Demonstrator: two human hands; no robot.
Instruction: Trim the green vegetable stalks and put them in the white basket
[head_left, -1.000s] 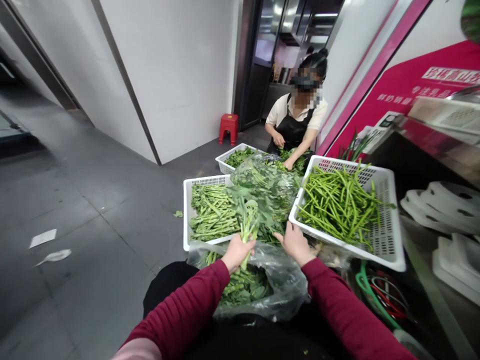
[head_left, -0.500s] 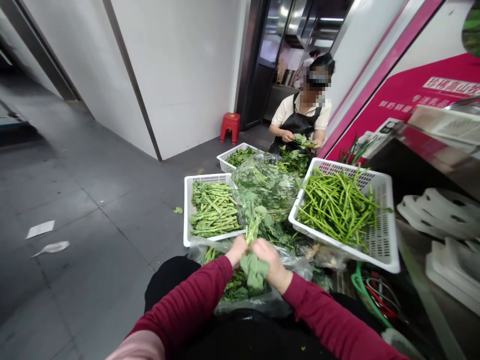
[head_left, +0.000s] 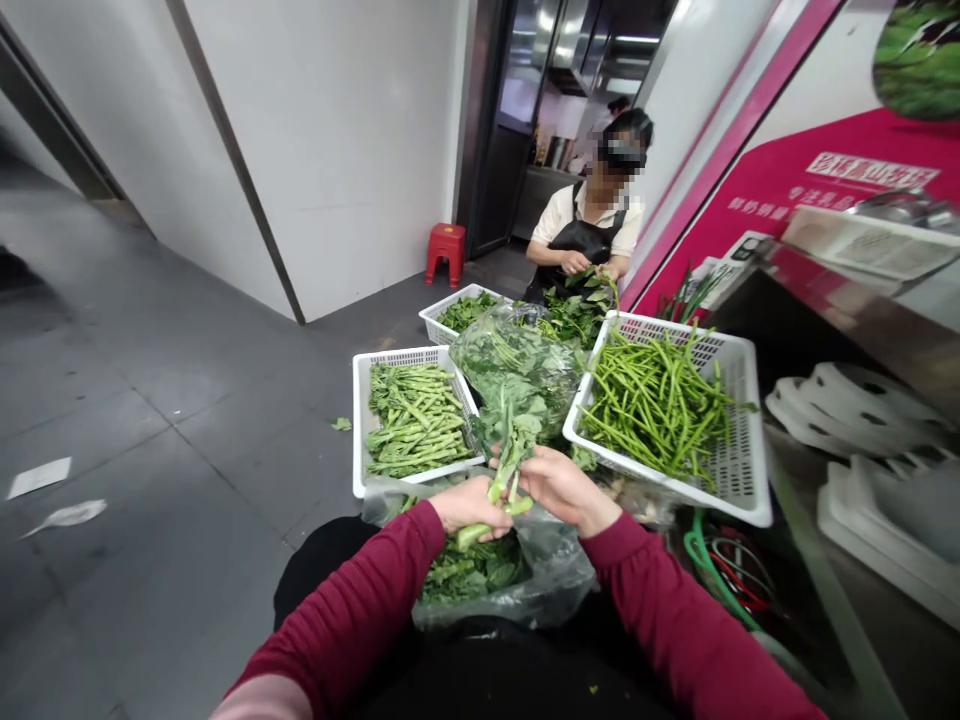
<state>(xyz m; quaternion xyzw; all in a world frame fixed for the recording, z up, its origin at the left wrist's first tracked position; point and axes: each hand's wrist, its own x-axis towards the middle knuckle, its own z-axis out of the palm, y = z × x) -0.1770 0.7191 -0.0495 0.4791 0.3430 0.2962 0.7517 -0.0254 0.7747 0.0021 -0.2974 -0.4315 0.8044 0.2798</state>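
My left hand (head_left: pixel 471 503) is closed around the thick pale-green stems of Chinese broccoli (head_left: pixel 513 462), their leafy ends pointing away from me. My right hand (head_left: pixel 564 487) meets the same stalks from the right, fingers curled against the stem and leaves. Below both hands, an open clear plastic bag (head_left: pixel 559 575) holds more leafy greens (head_left: pixel 480 572). Just left of the hands, a white basket (head_left: pixel 361 430) contains trimmed green stalks (head_left: pixel 416 415) laid together. Beyond the hands, loose leaves are heaped on another plastic bag of greens (head_left: pixel 517 350).
To the right stands a white basket (head_left: pixel 752 420) of long thin green stems (head_left: pixel 656 400). A co-worker (head_left: pixel 589 235) opposite handles leafy greens near a smaller white basket (head_left: pixel 433 325). A red stool (head_left: pixel 445 252) is by the doorway. A green-rimmed container (head_left: pixel 705 565) sits lower right.
The hands have moved slightly apart, and the large leaf that hung beneath them is out of sight. Stem ends now show across my left fingers. The co-worker's greens are lower.
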